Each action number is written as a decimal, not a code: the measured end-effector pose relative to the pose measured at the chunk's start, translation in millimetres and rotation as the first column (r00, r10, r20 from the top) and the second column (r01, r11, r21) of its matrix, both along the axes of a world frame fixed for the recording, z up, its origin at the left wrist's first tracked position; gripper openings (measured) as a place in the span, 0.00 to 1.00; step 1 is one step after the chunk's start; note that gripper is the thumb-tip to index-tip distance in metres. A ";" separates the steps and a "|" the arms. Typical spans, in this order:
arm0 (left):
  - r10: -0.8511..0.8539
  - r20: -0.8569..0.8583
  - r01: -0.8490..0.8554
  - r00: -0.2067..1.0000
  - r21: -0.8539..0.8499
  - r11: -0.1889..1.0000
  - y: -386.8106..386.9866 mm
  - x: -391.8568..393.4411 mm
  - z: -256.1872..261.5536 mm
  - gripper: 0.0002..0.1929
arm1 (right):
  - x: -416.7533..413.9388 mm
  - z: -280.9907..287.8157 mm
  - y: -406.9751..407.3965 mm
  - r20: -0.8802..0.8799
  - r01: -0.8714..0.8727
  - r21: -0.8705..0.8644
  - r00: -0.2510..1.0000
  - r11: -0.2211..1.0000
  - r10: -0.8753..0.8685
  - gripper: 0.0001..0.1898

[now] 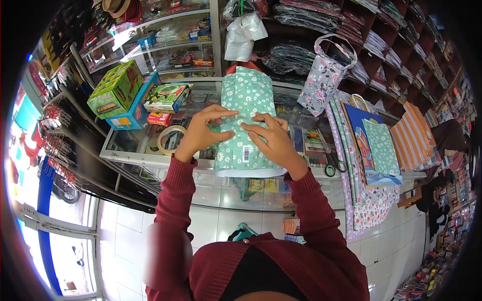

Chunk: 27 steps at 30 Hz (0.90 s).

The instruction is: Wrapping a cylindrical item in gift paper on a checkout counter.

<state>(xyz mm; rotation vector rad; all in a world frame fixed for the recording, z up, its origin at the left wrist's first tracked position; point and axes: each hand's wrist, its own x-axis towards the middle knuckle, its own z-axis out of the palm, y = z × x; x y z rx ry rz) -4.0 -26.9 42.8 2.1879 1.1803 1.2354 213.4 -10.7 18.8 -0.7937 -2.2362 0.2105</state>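
Observation:
Green daisy-print wrapping paper (248,90) is folded around a long bundle on the glass-topped counter, with a seam running lengthwise. Its contents are hidden. White inner paper (250,173) shows at the near end, and a barcode patch (246,153) lies just above that. My left hand (199,131) rests at the bundle's left side, thumb and index finger apart on the paper. From the right, my right hand (276,141) touches the top with its fingers spread. I see nothing held in either hand.
A tape roll (171,140) and toy boxes (116,90) sit on the left. To the right are scissors (331,160), a floral gift bag (327,81), wrapping-paper rolls (339,150) overhanging the counter edge, and a blue bag (361,116). Plastic bags (241,41) hang behind.

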 end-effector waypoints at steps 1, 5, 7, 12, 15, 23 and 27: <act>0.000 0.001 0.000 1.000 0.002 1.000 -1.1 0.8 0.4 0.27 | -0.1 -0.5 0.2 -0.004 -0.001 -0.003 1.000 1.000 0.001 0.12; -0.010 0.251 0.059 0.968 -0.189 0.980 -9.4 3.6 -2.7 0.20 | -1.2 -3.5 2.3 -0.011 -0.001 0.009 1.000 1.000 0.001 0.12; -0.019 0.400 0.131 0.916 -0.255 0.958 -10.7 3.1 -7.4 0.17 | -1.1 -3.5 3.0 -0.008 -0.002 -0.004 1.000 1.000 0.002 0.12; 0.009 0.401 0.124 0.916 -0.304 0.944 -10.8 5.1 -12.9 0.11 | 1.0 -3.3 3.4 -0.003 0.009 -0.022 1.000 1.000 -0.010 0.12; 0.005 0.312 0.084 0.950 -0.270 0.959 -11.8 4.4 -14.6 0.11 | -0.4 -3.3 3.3 -0.020 0.001 0.000 1.000 1.000 -0.001 0.12; -0.017 0.330 0.093 0.944 -0.214 0.972 -9.2 4.4 -20.6 0.13 | -0.3 -3.1 3.4 -0.012 0.004 0.005 1.000 1.000 -0.004 0.12; -0.054 0.306 0.113 0.950 -0.179 0.977 -8.4 4.1 -22.8 0.13 | -1.0 0.9 3.9 0.016 0.012 -0.004 1.000 1.000 -0.011 0.12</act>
